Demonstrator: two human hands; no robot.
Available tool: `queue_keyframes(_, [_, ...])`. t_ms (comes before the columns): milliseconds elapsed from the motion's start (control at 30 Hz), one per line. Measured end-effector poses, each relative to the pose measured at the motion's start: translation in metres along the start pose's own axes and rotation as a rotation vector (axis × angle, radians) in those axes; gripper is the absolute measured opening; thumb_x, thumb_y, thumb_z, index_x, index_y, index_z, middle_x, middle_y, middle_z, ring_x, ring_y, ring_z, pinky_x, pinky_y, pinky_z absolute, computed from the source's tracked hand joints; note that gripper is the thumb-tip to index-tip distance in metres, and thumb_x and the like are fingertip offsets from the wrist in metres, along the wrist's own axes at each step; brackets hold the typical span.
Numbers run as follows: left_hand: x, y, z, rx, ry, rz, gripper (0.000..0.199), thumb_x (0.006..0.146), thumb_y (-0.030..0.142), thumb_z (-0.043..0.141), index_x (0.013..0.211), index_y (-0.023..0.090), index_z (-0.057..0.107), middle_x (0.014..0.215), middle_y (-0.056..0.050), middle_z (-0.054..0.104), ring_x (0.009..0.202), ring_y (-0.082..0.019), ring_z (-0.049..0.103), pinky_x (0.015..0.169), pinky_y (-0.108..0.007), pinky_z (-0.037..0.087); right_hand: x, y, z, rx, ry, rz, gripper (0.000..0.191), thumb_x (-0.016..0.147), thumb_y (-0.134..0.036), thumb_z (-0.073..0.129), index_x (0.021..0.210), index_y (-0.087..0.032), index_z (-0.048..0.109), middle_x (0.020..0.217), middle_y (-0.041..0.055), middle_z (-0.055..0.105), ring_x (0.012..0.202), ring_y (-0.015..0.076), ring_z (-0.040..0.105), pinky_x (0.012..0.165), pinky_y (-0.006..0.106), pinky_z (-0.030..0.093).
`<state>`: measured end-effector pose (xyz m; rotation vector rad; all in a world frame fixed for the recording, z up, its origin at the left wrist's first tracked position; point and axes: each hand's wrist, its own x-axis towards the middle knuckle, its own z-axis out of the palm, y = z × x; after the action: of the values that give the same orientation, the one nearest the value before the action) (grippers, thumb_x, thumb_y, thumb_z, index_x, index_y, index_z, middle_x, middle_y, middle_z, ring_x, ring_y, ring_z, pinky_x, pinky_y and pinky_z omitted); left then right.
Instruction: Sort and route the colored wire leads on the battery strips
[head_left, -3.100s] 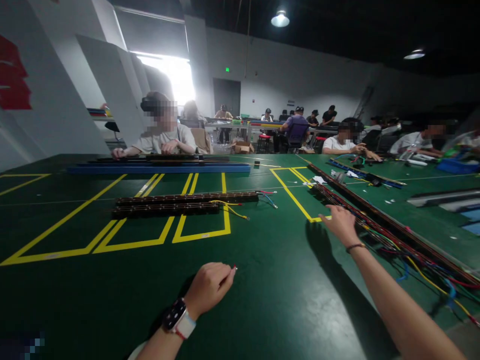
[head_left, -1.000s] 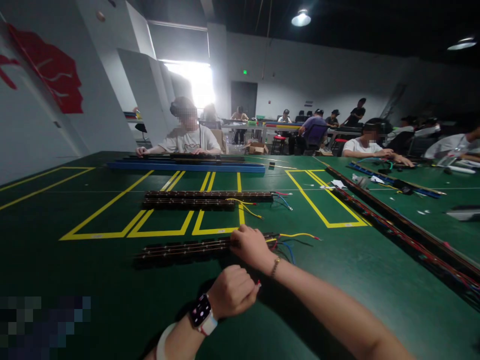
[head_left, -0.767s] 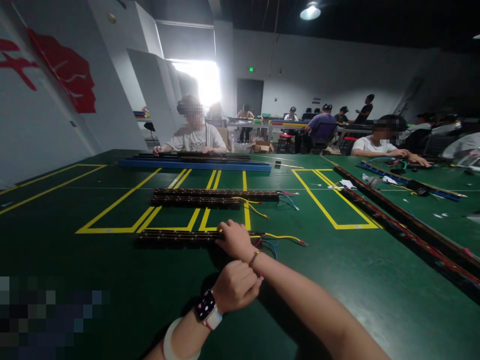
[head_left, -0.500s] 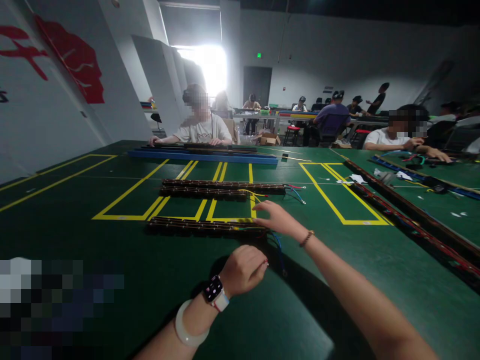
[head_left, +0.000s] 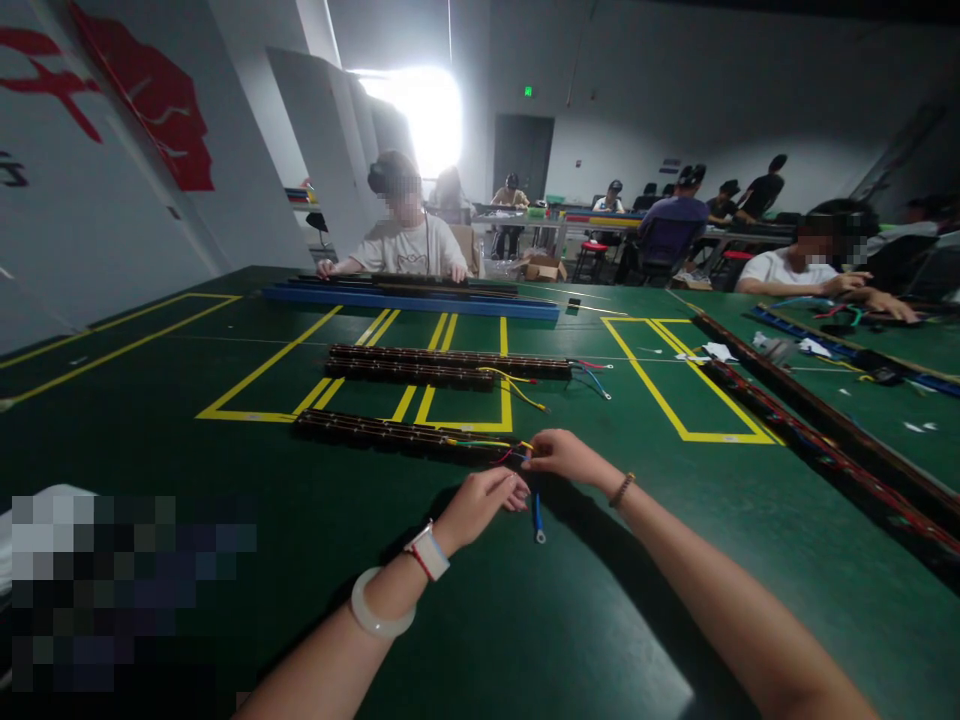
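Nearest to me on the green table lies a long dark strip (head_left: pixel 390 433) with colored wires at its right end. My right hand (head_left: pixel 568 458) pinches the wires (head_left: pixel 517 446) there, a yellow one among them, between thumb and fingertips. Just below the strip end, my left hand (head_left: pixel 480 508) has its fingers curled together close to the right fingertips. What it holds is hidden. A blue wire (head_left: pixel 538 515) with a ring terminal hangs down beside both hands onto the table.
Two more dark strips (head_left: pixel 442 365) with loose wires lie beyond, across yellow tape lines. Farther back is a long blue channel (head_left: pixel 420 299), with a co-worker (head_left: pixel 409 240) behind it. At right are long wired strips (head_left: pixel 810 440), paper scraps (head_left: pixel 720 352) and another co-worker (head_left: pixel 795 265).
My right hand has come down and nearer, closing on the wires at the strip end. My left hand has turned and risen slightly toward it. The view has tilted down a little.
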<state>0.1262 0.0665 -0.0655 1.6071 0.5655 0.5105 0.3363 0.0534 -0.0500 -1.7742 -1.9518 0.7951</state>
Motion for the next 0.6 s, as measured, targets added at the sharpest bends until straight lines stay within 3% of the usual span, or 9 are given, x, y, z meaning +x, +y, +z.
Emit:
queue_keyframes(133, [0.005,-0.006,-0.001,-0.258,0.012,-0.174,0.041,0.086,0.048,0.049,0.093,0.008,0.056,0.086,-0.016,0.065,0.076,-0.022,0.067,0.070,-0.032,0.053,0.017,-0.019,0.024,0.008,0.138,-0.077,0.019,0.078,-0.031,0.065,0.077,-0.012,0.064,0.073,0.0011,0.056,0.064,0.0079,0.046,0.057,0.019,0.031])
queue_keyframes(233, [0.004,-0.005,-0.003,-0.360,0.087,-0.232,0.042,0.087,0.049,0.047,0.087,0.007,0.055,0.078,-0.016,0.065,0.070,-0.022,0.067,0.066,-0.031,0.053,0.029,-0.024,0.033,-0.022,0.136,-0.137,0.013,0.079,-0.024,0.064,0.078,-0.011,0.065,0.077,0.0027,0.056,0.067,0.0085,0.046,0.060,0.019,0.032])
queue_keyframes(367, [0.001,-0.001,-0.005,-0.369,0.103,-0.225,0.043,0.087,0.049,0.046,0.078,0.008,0.055,0.070,-0.013,0.063,0.058,-0.018,0.064,0.054,-0.025,0.049,0.028,-0.017,0.030,-0.037,0.092,-0.161,0.031,0.080,-0.040,0.064,0.096,-0.013,0.067,0.088,0.0060,0.058,0.074,0.0111,0.050,0.066,0.021,0.036])
queue_keyframes(500, [0.003,-0.001,-0.005,-0.343,0.165,-0.220,0.039,0.086,0.046,0.045,0.077,0.009,0.054,0.068,-0.010,0.062,0.054,-0.017,0.063,0.050,-0.024,0.048,0.009,-0.012,0.031,-0.199,0.169,-0.039,0.046,0.072,-0.054,0.067,0.100,-0.017,0.066,0.092,0.0067,0.058,0.085,0.0166,0.050,0.076,0.027,0.035])
queue_keyframes(600, [0.004,-0.002,-0.006,-0.180,0.231,-0.245,0.040,0.088,0.044,0.040,0.072,0.010,0.052,0.062,-0.009,0.061,0.048,-0.015,0.060,0.043,-0.022,0.046,-0.003,-0.016,0.044,-0.264,0.237,0.027,0.048,0.071,-0.055,0.067,0.100,-0.018,0.064,0.095,0.0067,0.057,0.089,0.0185,0.047,0.079,0.029,0.032])
